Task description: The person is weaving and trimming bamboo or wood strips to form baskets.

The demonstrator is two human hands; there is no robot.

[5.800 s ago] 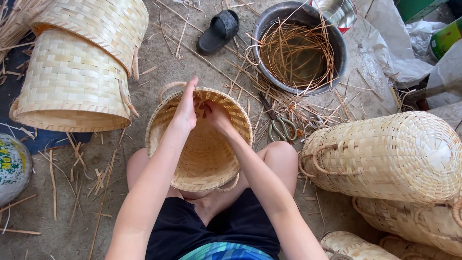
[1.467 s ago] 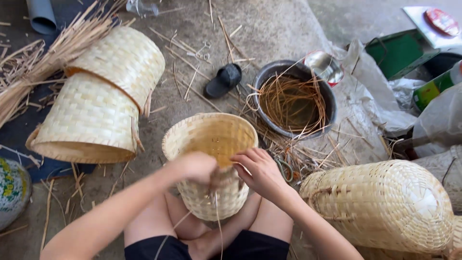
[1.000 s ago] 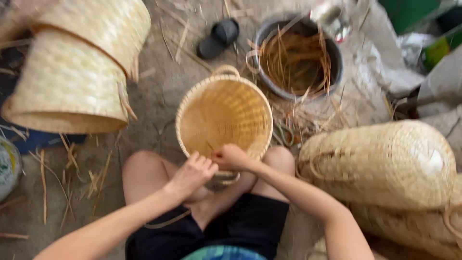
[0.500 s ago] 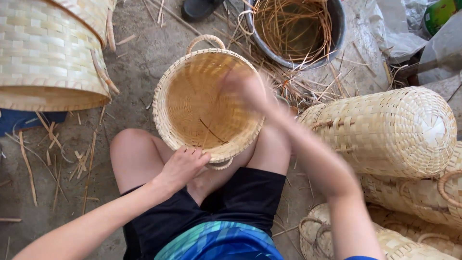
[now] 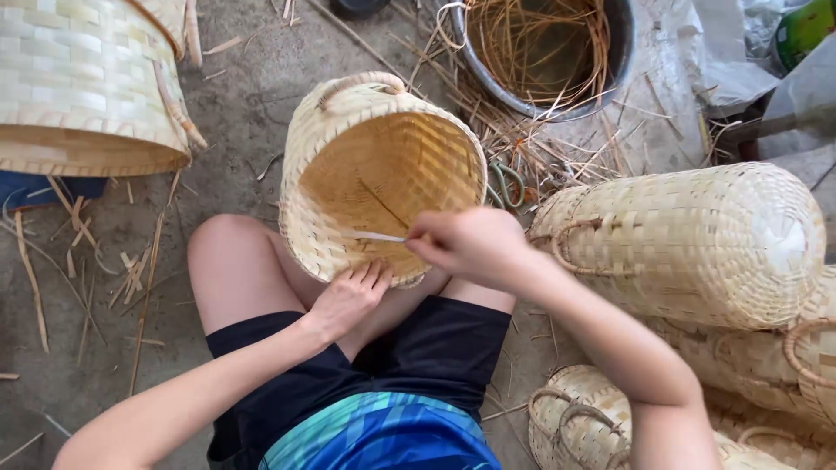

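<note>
A person is sitting on the concrete floor (image 5: 252, 165) with a round woven basket (image 5: 383, 178) tilted between the knees, its open mouth facing the camera and its looped handle (image 5: 361, 83) pointing away. The right hand (image 5: 470, 244) is hovering over the near rim of the basket, its grip pinched narrow on a thin pale strip (image 5: 376, 236) that is lying across the inside of the weave. The left hand (image 5: 348, 296) is resting against the lower outer rim of the basket, fingers (image 5: 376, 277) spread and pressing on the wall, its grip open and holding nothing closed in it. Just beyond the basket, a dark metal basin (image 5: 540, 52) is holding a tangle of reddish-brown cane strands (image 5: 544, 39), and loose strands are spilling onto the floor beside it. A pair of green-handled scissors (image 5: 507, 184) is lying among those strands, just right of the basket. To the right, a long finished basket (image 5: 688, 244) is lying on its side with more stacked below it. At the upper left, a large inverted basket (image 5: 83, 83) is standing well apart.
</note>
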